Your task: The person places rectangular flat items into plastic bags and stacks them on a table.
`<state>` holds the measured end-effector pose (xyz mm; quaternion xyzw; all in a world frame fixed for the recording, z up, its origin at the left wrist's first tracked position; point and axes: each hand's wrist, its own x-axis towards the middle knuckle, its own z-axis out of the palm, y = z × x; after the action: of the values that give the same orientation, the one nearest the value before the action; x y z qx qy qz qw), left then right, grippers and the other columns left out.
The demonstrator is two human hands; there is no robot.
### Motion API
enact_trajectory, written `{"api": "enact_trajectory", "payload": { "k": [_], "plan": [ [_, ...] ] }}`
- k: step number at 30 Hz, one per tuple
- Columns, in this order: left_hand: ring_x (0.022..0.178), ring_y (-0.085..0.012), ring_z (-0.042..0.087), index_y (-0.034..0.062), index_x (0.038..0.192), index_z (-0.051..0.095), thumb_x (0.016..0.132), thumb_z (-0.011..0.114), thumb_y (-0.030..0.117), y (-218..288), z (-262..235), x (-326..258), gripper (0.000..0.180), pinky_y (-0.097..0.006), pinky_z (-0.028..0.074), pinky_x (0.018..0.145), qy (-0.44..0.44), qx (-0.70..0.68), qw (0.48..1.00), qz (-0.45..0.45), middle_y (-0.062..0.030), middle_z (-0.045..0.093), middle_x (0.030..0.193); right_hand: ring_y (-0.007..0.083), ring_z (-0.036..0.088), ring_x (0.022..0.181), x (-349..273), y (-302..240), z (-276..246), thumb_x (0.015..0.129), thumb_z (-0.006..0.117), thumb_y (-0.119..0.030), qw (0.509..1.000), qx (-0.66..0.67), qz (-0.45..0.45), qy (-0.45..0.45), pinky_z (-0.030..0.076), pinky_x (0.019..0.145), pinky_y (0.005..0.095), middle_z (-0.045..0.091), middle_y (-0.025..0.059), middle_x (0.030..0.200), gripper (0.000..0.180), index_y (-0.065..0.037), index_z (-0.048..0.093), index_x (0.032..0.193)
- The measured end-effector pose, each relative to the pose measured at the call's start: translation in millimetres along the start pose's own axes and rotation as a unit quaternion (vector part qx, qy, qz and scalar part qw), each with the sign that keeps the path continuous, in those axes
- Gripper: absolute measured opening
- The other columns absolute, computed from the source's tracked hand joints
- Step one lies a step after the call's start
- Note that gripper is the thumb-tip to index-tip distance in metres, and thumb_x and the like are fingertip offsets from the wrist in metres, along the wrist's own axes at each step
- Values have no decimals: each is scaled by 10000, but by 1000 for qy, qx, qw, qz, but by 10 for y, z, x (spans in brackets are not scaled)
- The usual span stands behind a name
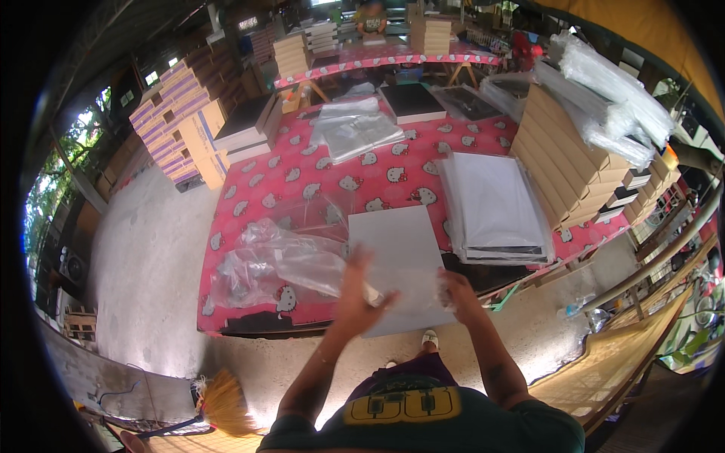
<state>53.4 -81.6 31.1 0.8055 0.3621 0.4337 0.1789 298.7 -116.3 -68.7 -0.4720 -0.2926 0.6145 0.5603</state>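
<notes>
A flat pale grey-white sheet or board point(396, 249) lies at the near edge of the table, its lower end reaching past the edge. My left hand point(356, 302) is over its left side, smeared by motion, with fingers stretched and thumb apart. At the board's right edge is my right hand point(458, 296), its fingers curled; a small whitish patch shows by the fingertips, but I cannot make out what it is. Left of the board, crumpled clear plastic point(283, 257) is heaped on the table. To the right lies a stack of plastic-wrapped white sheets point(495, 200).
The pink patterned tablecloth point(317, 181) covers the table. Stacked brown cartons point(566, 162) with plastic-wrapped bundles point(615, 90) on top stand at the right. Clear plastic sleeves point(359, 132) and a black-topped stack point(411, 102) lie farther back. More boxes point(177, 124) rise left; a person point(370, 21) is at a far table.
</notes>
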Motion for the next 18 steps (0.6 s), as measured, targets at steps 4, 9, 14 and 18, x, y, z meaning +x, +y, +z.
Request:
{"api": "enact_trajectory", "payload": {
  "k": [4, 9, 14, 18],
  "plan": [
    [949, -166, 610, 26, 1085, 589, 857, 669, 175, -286, 333, -207, 284, -364, 436, 929, -138, -20, 990, 31, -109, 646, 1028, 57, 498, 704, -231, -306, 525, 894, 615, -367, 995, -71, 4, -67, 399, 638, 206, 559, -42, 755, 351, -34, 626, 1005],
    [621, -123, 546, 6, 856, 594, 927, 588, 190, -356, 84, 17, 198, -267, 439, 619, -114, -247, 945, -181, -74, 584, 665, 105, 552, 795, -292, -685, 212, 860, 677, -261, 951, -279, -38, -128, 443, 735, 241, 608, -2, 850, 275, -20, 631, 983],
    [539, -172, 543, -3, 838, 565, 935, 570, 169, -192, 57, 40, 197, -296, 432, 542, -127, -148, 970, -144, -106, 571, 630, 90, 565, 803, -320, -689, 507, 846, 687, -163, 865, -380, -310, -101, 445, 751, 238, 619, 30, 826, 208, -8, 635, 974],
    [544, -268, 581, 12, 871, 563, 929, 562, 148, -2, 94, 38, 148, -329, 444, 529, -70, -77, 987, -122, -139, 600, 675, 123, 583, 785, -337, -682, 725, 849, 693, -216, 747, -465, -475, 18, 469, 731, 270, 614, 127, 901, 241, -16, 640, 973]
  ]
}}
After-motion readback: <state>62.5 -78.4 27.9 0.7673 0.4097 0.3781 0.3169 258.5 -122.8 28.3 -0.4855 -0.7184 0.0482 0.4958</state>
